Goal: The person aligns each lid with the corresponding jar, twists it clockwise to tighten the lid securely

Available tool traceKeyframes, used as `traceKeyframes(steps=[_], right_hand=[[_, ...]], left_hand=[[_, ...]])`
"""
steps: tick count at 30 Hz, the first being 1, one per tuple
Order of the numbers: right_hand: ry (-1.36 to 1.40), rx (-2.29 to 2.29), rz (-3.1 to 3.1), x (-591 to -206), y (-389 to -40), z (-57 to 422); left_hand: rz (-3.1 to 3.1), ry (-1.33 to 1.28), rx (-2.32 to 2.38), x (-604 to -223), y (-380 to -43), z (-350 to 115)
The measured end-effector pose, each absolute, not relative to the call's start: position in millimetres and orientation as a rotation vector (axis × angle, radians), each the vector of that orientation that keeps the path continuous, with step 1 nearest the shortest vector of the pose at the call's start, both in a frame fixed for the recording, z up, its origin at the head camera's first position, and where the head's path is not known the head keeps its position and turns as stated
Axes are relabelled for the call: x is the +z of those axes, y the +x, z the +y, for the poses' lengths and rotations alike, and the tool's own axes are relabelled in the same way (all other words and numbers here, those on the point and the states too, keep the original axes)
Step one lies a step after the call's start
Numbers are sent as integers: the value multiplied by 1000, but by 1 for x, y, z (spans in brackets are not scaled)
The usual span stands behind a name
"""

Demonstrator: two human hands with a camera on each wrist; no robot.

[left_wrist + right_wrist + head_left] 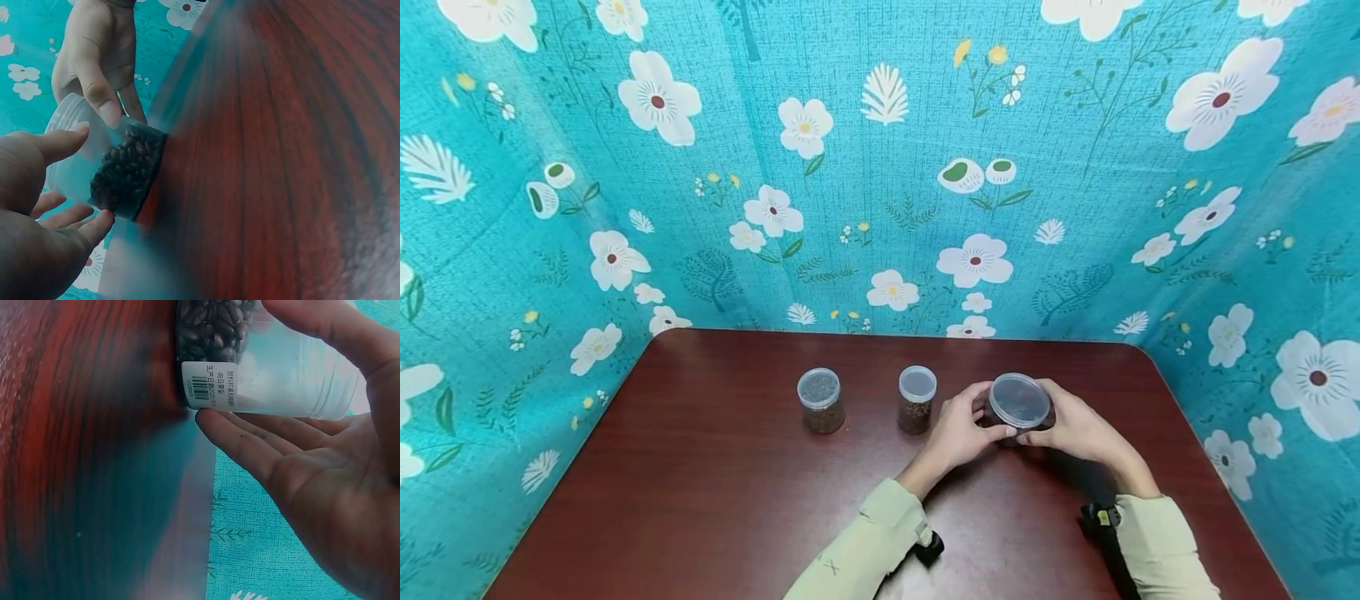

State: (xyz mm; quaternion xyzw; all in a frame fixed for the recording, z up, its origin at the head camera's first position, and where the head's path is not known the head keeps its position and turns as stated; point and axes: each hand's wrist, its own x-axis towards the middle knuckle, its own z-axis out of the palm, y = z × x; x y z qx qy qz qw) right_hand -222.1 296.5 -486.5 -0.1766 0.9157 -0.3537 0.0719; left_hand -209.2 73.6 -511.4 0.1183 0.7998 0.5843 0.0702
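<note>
A wide clear plastic jar [1019, 402] with a translucent lid stands upright at the right of the table, between both hands. Dark, glossy bean-like pieces [128, 165] fill its lower part. My left hand [961, 432] grips its left side, thumb at the front. On the other side my right hand [1075, 423] holds it, thumb also in front. A white printed label with a barcode [209, 386] shows low on the jar in the right wrist view. Whether the base touches the tabletop, I cannot tell.
A narrow lidded jar [916, 402] with brownish contents stands just left of my left hand. Farther left is another lidded jar [822, 402], also partly filled. The dark red-brown table [700, 483] meets a turquoise flowered cloth [850, 192] behind and at both sides.
</note>
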Motion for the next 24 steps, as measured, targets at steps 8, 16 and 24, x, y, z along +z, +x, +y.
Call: traceKeyframes(steps=[8, 16, 24], right_hand=[[-525, -1049, 2764, -489, -224, 297], [-546, -1058, 2743, -488, -227, 298], [-578, -1143, 2658, -488, -231, 300]], left_hand=[[2380, 336, 1772, -514, -206, 73], [2384, 352, 1766, -516, -209, 72], [2392, 334, 1753, -516, -212, 72]])
